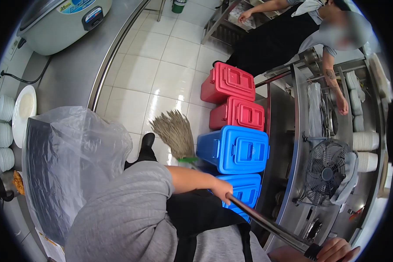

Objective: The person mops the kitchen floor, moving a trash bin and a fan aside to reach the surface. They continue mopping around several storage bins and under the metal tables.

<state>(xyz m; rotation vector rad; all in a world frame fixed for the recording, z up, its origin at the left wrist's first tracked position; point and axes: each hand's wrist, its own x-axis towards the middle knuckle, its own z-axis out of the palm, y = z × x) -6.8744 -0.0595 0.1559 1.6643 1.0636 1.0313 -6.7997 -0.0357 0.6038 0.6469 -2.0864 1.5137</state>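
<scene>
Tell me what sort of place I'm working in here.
Most likely a commercial kitchen, perhaps a restaurant's: there's a large electric cooker on a stainless-steel counter, stacked white dishes, and a co-worker wearing a dark apron.

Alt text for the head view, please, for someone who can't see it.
The person's left hand and right hand grip a mop, strands down on white floor tiles beside red bins and blue bins; a co-worker stands beyond.
</scene>
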